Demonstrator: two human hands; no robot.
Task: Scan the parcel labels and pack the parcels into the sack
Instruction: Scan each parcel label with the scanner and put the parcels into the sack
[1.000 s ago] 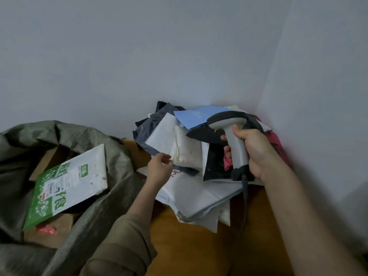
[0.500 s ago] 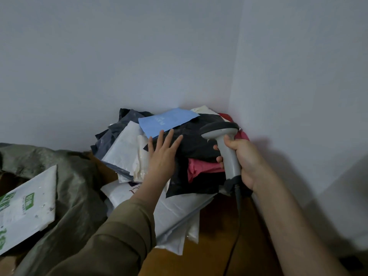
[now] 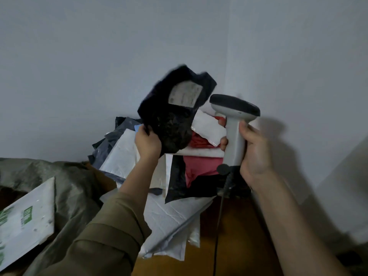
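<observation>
Parcel [image 3: 175, 108] upright in left hand [image 3: 147, 143], label [image 3: 185, 95] facing scanner [image 3: 233, 124].

black parcel [image 3: 169, 124]: thin crinkled plastic film, slightly glossy, matt paper label [image 3: 185, 94] stuck on it. scanner [image 3: 234, 124]: smooth grey plastic handle, dark matt head. pile [image 3: 179, 212] at the desk's back corner: white wrinkled poly mailers, grey film bags, one red. sack [image 3: 65, 188]: coarse woven olive fabric, matt. desk [image 3: 235, 246]: brown wood, smooth. sleeve [image 3: 103, 240]: olive cloth
</observation>
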